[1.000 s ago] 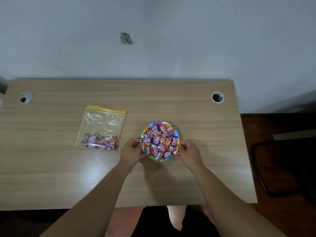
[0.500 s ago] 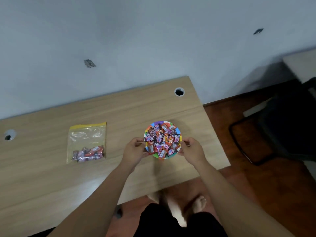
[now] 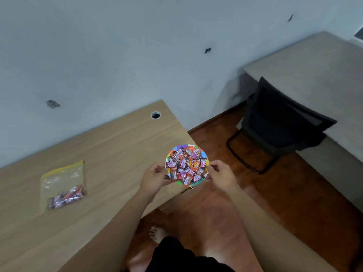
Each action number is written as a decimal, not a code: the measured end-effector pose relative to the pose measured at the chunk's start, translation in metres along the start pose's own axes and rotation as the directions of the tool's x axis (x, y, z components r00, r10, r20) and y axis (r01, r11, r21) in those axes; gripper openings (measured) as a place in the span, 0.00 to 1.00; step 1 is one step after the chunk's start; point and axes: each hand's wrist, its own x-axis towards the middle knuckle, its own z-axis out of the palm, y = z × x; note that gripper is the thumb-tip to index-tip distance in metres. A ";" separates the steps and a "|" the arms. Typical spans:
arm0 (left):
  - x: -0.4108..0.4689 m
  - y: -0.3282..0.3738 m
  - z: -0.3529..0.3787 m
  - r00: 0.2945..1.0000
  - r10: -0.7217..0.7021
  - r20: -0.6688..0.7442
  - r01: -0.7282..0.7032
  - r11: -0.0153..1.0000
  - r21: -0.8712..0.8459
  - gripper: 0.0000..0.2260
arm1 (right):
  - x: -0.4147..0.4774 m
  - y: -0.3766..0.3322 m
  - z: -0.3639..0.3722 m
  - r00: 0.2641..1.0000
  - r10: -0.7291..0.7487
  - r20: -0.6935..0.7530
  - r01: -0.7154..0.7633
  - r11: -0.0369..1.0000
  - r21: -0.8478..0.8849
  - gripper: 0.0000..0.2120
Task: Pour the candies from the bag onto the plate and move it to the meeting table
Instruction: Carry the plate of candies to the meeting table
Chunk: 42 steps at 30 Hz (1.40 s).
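Observation:
A small plate with a multicoloured rim [image 3: 181, 147] is heaped with wrapped candies [image 3: 186, 166]. I hold it in the air over the right edge of the wooden desk [image 3: 110, 154]. My left hand [image 3: 154, 178] grips its left rim and my right hand [image 3: 221, 173] grips its right rim. A clear zip bag with a yellow seal [image 3: 62, 185] lies flat on the desk to the left, with some candies still in its bottom.
A black chair [image 3: 279, 122] stands on the red-brown floor to the right, pushed against a grey table [image 3: 318, 75]. The desk has a round cable hole [image 3: 155, 115] near the white wall. My bare feet show below the plate.
The plate has been lifted off the desk and carried right, now over the desk's edge. My view has swung right, bringing the chair and grey table into sight.

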 end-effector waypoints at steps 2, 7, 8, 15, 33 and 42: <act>-0.022 0.002 0.031 1.000 0.014 0.021 -0.014 1.000 -0.002 0.05 | -0.018 0.013 -0.033 1.000 -0.007 -0.015 0.008 1.000 0.029 0.08; -0.063 -0.009 0.105 0.997 0.006 0.072 -0.006 1.000 -0.001 0.06 | -0.063 0.054 -0.109 0.996 0.010 -0.090 0.000 0.994 0.113 0.06; -0.070 -0.012 0.120 0.996 0.003 0.086 -0.004 1.000 0.011 0.06 | -0.072 0.062 -0.124 0.994 0.013 -0.107 0.000 0.992 0.124 0.06; -0.127 -0.024 0.218 0.976 0.010 0.219 -0.026 0.997 0.073 0.05 | -0.127 0.121 -0.220 0.973 0.055 -0.225 -0.014 0.984 0.179 0.06; -0.196 -0.026 0.467 0.825 -0.018 0.564 -0.177 0.941 0.288 0.07 | -0.222 0.251 -0.416 0.798 0.227 -0.558 -0.064 0.953 0.296 0.06; -0.194 -0.026 0.599 0.744 -0.068 0.665 -0.198 0.928 0.317 0.08 | -0.205 0.303 -0.503 0.721 0.355 -0.595 -0.052 0.884 0.464 0.05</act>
